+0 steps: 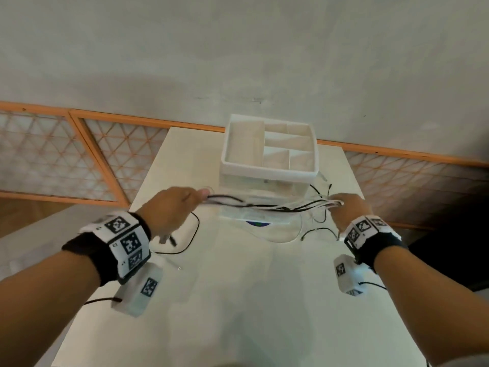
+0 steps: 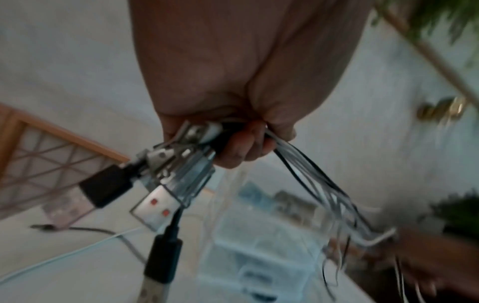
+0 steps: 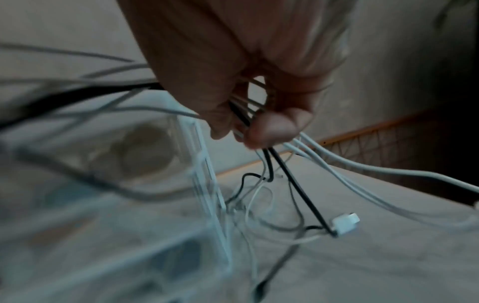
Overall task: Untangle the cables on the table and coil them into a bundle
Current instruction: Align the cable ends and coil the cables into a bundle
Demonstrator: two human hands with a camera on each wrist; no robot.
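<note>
Several black and white cables (image 1: 267, 206) stretch in the air between my two hands, above the white table (image 1: 238, 300). My left hand (image 1: 172, 210) grips one end of them; in the left wrist view its fingers (image 2: 241, 147) curl round the cables and a cluster of USB plugs (image 2: 166, 184) sticks out below the fist. My right hand (image 1: 346, 210) grips the other end, and in the right wrist view its thumb and fingers (image 3: 272, 127) pinch the strands (image 3: 241, 114). Loose cable tails (image 1: 317, 229) and a white plug (image 3: 346, 223) hang down to the table.
A white organiser with compartments on top and clear drawers (image 1: 268, 149) stands at the back middle of the table, right behind the stretched cables. A black cable loop (image 1: 185, 245) lies on the table under my left hand. An orange-framed lattice fence (image 1: 79, 154) runs behind the table.
</note>
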